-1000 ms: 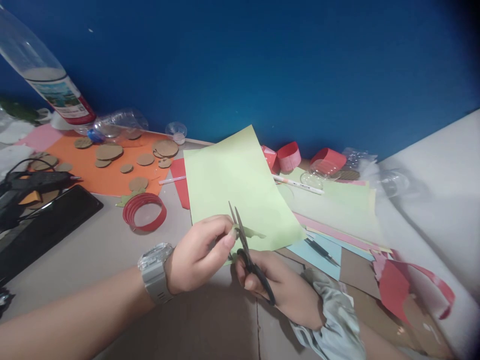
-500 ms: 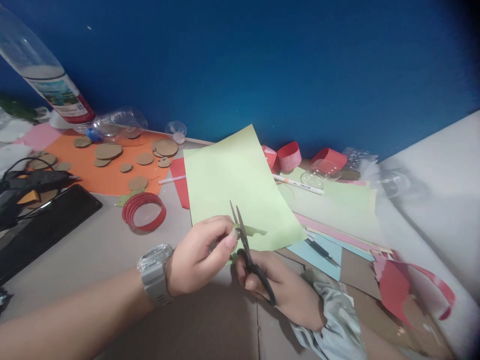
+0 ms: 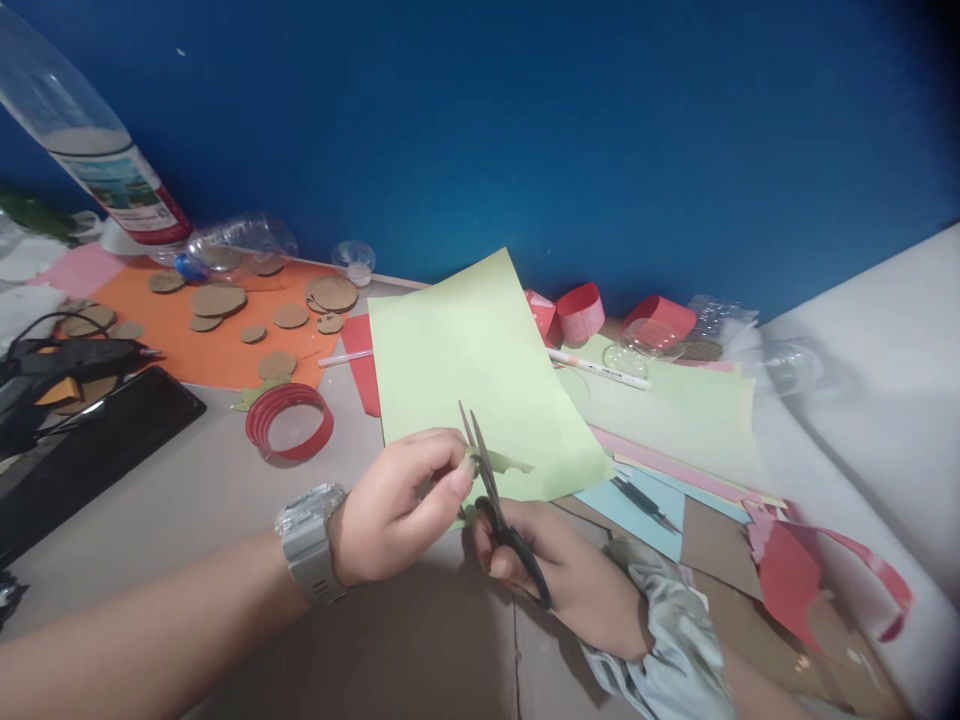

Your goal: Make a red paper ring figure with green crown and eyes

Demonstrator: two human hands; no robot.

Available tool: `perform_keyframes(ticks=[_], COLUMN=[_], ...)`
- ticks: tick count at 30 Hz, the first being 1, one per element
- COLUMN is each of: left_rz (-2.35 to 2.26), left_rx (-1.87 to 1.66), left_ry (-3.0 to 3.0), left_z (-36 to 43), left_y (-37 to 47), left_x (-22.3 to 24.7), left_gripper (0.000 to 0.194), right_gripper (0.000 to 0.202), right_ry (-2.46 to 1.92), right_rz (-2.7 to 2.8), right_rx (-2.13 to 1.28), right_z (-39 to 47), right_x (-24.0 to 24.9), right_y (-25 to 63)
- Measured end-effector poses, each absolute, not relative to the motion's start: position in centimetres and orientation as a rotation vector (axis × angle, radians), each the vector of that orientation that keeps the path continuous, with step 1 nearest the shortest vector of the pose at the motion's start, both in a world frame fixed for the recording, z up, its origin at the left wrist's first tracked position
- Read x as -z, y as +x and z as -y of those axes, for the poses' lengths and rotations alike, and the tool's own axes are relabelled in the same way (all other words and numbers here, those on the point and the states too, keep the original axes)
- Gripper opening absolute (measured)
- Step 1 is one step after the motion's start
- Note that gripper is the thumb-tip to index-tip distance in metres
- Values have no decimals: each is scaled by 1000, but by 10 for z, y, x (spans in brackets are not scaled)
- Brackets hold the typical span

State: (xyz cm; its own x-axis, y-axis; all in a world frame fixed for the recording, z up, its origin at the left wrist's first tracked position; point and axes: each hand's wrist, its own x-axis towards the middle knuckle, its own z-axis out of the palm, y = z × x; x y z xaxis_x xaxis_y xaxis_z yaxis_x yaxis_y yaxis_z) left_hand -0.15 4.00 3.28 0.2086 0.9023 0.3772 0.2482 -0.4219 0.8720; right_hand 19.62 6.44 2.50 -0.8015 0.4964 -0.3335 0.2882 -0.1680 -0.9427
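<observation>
My left hand [image 3: 409,505], with a grey watch [image 3: 311,545] on the wrist, pinches a small dark green paper piece [image 3: 506,462] between thumb and fingers. Black-handled scissors [image 3: 525,563] are gripped in my right hand [image 3: 570,575]. Their blades point up and away, slightly apart, right beside my left fingertips and across the green piece. Beneath the hands lies a large light green sheet [image 3: 465,350]. Exactly where the blades meet the small piece is hard to make out.
Left: a red paper ring [image 3: 322,425], cardboard discs [image 3: 217,299] on orange paper [image 3: 150,330], a black phone [image 3: 157,410], a glue gun [image 3: 45,375] and a tall bottle [image 3: 112,180]. Right: a marker [image 3: 600,370], a craft knife [image 3: 645,502], paper sheets and red strips [image 3: 787,570]. A blue wall [image 3: 480,120] stands behind.
</observation>
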Motion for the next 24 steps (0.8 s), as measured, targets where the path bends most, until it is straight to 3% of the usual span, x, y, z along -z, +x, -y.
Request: perform_keyframes(ticks=[24], left_rz=[-1143], left_rx=[-1307], left_ry=[1877], left_z=[-39], left_y=[-1], left_x=[-34], left_gripper=[26], right_gripper=[57], right_ry=[-932], right_rz=[1907], right_rx=[-2107], right_z=[-65], right_x=[-26], right_y=[195])
